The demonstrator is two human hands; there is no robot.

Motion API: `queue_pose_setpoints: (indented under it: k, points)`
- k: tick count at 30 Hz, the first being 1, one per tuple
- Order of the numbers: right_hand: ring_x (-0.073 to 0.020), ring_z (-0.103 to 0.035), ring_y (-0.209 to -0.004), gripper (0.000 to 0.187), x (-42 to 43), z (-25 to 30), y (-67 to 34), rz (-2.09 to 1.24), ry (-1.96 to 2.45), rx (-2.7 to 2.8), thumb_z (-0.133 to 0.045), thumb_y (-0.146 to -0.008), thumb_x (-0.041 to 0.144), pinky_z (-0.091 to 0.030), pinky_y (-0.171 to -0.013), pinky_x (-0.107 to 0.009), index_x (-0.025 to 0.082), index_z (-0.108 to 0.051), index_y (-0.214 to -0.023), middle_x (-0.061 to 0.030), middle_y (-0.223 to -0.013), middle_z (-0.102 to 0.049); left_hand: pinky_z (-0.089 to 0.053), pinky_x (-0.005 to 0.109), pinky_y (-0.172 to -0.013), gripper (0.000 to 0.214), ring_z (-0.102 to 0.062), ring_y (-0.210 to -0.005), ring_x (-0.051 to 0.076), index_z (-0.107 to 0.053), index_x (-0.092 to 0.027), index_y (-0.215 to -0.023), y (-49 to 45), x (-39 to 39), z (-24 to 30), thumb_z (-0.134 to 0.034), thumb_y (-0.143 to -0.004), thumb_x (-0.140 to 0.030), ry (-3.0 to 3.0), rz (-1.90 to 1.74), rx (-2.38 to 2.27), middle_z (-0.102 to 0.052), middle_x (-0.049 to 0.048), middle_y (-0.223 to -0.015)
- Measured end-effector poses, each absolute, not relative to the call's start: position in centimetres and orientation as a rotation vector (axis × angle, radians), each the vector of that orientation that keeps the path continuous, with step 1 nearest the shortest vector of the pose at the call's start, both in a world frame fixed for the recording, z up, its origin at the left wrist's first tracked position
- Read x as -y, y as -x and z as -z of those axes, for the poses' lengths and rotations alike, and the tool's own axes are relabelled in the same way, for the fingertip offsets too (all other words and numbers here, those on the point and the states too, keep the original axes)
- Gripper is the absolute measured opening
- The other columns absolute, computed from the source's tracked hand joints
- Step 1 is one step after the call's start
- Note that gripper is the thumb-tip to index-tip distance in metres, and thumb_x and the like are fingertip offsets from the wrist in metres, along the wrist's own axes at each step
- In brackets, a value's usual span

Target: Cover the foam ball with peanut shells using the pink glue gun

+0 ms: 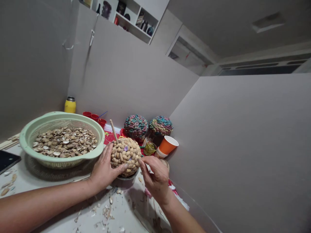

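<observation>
A round ball covered in peanut shells sits in a shallow bowl, with small purple patches between the shells and a tan stick standing up from its top. My left hand grips the ball's left side, thumb across the front and fingers behind. On the right, my right hand is closed, thumb and index finger pinched together at the ball's surface. Whatever lies between those fingertips is too small to make out.
A green colander of peanut shells stands at left. Behind are red cups, a yellow bottle, two multicoloured balls and orange paper cups. Shell bits litter the table; grey walls enclose it. A phone lies far left.
</observation>
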State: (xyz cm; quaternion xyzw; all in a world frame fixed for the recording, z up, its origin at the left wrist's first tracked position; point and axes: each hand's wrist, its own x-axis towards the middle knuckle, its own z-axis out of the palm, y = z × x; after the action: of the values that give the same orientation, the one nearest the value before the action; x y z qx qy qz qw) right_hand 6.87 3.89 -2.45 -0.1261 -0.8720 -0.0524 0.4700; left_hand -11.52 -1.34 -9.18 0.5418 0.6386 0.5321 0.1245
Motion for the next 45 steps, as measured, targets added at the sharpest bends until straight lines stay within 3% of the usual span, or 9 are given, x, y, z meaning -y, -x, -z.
queue_pose_setpoints:
  k: [12,19,24,27,32,35,38,41,45]
  points:
    - [-0.0165,-0.067,-0.068,0.011,-3.0,1.9,-7.2,0.07,0.356,2.078,-0.058,-0.093,0.014,-0.053,-0.066,-0.028,0.018,-0.066,-0.088,-0.0044,-0.076,-0.071,-0.03,0.053,-0.117,0.087,-0.037,-0.143,0.036,-0.034,-0.016,-0.148,11.7,1.5,9.3,-0.068,-0.077,-0.052,-1.578,-1.587,-1.841,-0.042,0.0207,-0.153]
    - [-0.0137,-0.062,-0.064,0.029,-1.5,0.7,-10.7,-0.527,0.694,1.976,-0.052,-0.099,0.037,-0.05,-0.061,-0.023,0.019,-0.062,-0.078,-0.0011,-0.069,-0.066,-0.027,0.054,-0.118,0.095,-0.03,-0.146,0.037,-0.028,-0.01,-0.15,12.2,1.7,9.0,-0.065,-0.077,-0.057,-1.575,-1.508,-1.847,-0.034,0.0257,-0.156]
    - [-0.0123,-0.053,-0.047,0.043,-2.3,1.7,-13.1,-0.916,1.034,2.302,-0.041,-0.098,0.052,-0.042,-0.048,-0.023,0.021,-0.046,-0.068,0.0005,-0.055,-0.061,-0.023,0.052,-0.12,0.096,-0.027,-0.148,0.036,-0.024,-0.008,-0.152,12.5,2.6,8.2,-0.061,-0.079,-0.06,-1.581,-1.45,-1.854,-0.029,0.025,-0.159]
    - [-0.0114,-0.047,-0.043,0.04,-3.5,3.4,-14.0,-0.903,1.195,2.372,-0.036,-0.098,0.046,-0.037,-0.045,-0.022,0.022,-0.041,-0.066,0.0028,-0.052,-0.055,-0.021,0.052,-0.121,0.093,-0.025,-0.148,0.035,-0.025,-0.006,-0.152,12.9,4.1,7.8,-0.054,-0.083,-0.061,-1.606,-1.361,-1.853,-0.029,0.0246,-0.159]
    - [-0.0124,-0.048,-0.055,0.032,-5.4,5.4,-14.5,-0.707,1.339,2.504,-0.05,-0.091,0.026,-0.03,-0.052,-0.023,0.019,-0.047,-0.061,0.0013,-0.058,-0.054,-0.02,0.051,-0.121,0.087,-0.027,-0.148,0.033,-0.032,-0.011,-0.152,14.0,7.8,7.6,-0.054,-0.084,-0.062,-1.558,-1.303,-1.831,-0.033,0.0187,-0.159]
    - [-0.0139,-0.051,-0.059,0.03,-5.7,5.8,-14.0,-0.595,1.382,2.616,-0.053,-0.09,0.023,-0.029,-0.055,-0.025,0.018,-0.052,-0.061,-0.002,-0.063,-0.059,-0.036,0.05,-0.114,0.072,-0.049,-0.135,0.033,-0.045,-0.014,-0.144,14.6,10.3,6.9,-0.056,-0.087,-0.055,-1.504,-1.277,-1.721,-0.052,0.0183,-0.146]
    - [-0.0161,-0.056,-0.062,0.03,-5.7,5.9,-13.2,-0.496,1.412,2.686,-0.048,-0.095,0.025,-0.028,-0.056,-0.026,0.017,-0.058,-0.067,-0.0053,-0.068,-0.065,-0.055,0.04,-0.089,0.051,-0.069,-0.099,0.027,-0.06,-0.015,-0.128,15.2,12.3,6.1,-0.056,-0.088,-0.046,-1.458,-1.193,-1.621,-0.073,0.0134,-0.109]
    - [-0.0186,-0.06,-0.068,0.031,-6.1,5.7,-12.2,-0.377,1.457,2.709,-0.045,-0.097,0.028,-0.028,-0.057,-0.027,0.018,-0.061,-0.072,-0.0075,-0.074,-0.068,-0.056,0.032,-0.071,0.033,-0.067,-0.075,0.021,-0.069,-0.016,-0.107,15.8,13.4,6.0,-0.059,-0.085,-0.038,-1.487,-1.164,-1.691,-0.072,0.0058,-0.082]
    - [-0.0209,-0.063,-0.076,0.032,-7.4,5.1,-11.5,-0.216,1.542,2.68,-0.047,-0.098,0.034,-0.027,-0.058,-0.028,0.018,-0.063,-0.075,-0.0094,-0.08,-0.07,-0.054,0.028,-0.066,0.026,-0.064,-0.069,0.019,-0.072,-0.018,-0.098,16.2,13.6,5.5,-0.062,-0.082,-0.036,-1.565,-1.203,-1.78,-0.072,0.0038,-0.078]
